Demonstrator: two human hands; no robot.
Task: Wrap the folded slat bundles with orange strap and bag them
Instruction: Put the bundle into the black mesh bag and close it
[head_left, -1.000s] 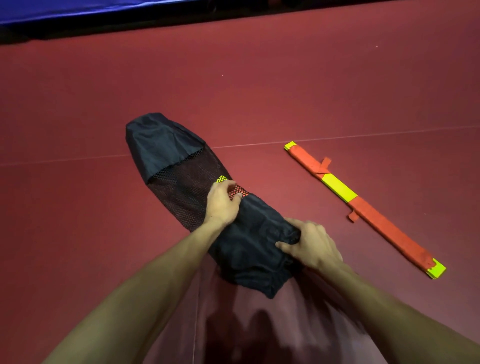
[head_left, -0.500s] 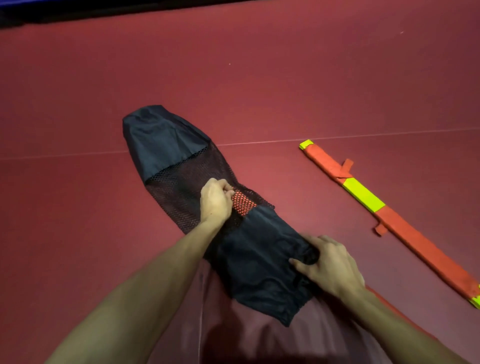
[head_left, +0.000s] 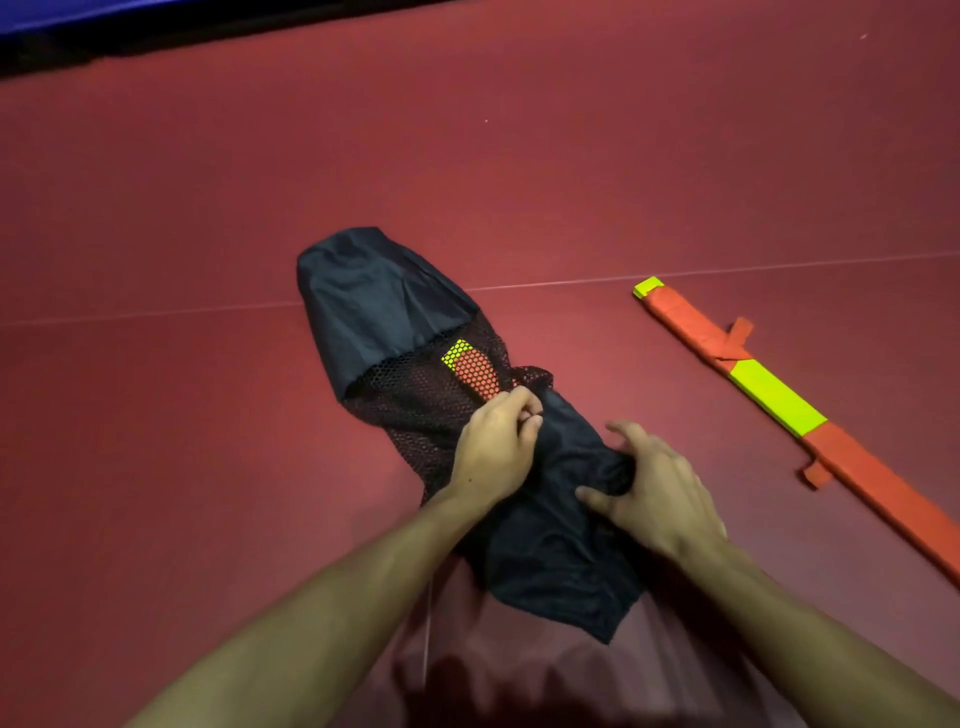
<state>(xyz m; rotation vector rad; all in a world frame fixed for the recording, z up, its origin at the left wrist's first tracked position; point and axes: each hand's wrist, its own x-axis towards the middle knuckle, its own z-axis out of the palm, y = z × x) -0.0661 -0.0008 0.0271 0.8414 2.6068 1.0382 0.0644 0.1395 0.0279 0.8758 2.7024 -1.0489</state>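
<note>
Orange-strapped slat bundle (head_left: 470, 370) with a yellow-green end lay inside the long black fabric bag (head_left: 374, 296). Only its far end showed through the bag's black mesh panel (head_left: 415, 410). The bag lay flat on the dark red floor mat (head_left: 208, 208), pointing away from the person, with its nearer end between the forearms. The left hand (head_left: 496, 447) was clenched on the bag where the mesh met the plain cloth, and its fingertips pinched the material just beside the bundle. The right hand (head_left: 654, 488) rested on the nearer part of the bag. Its fingers were spread and loose, and the thumb lay on gathered cloth. Well apart to the right, a second slat bundle (head_left: 769, 395), long and flat, wrapped in orange strap with a yellow-green band, lay diagonally on the mat. A thin white line (head_left: 675, 273) crossed the mat.
</note>
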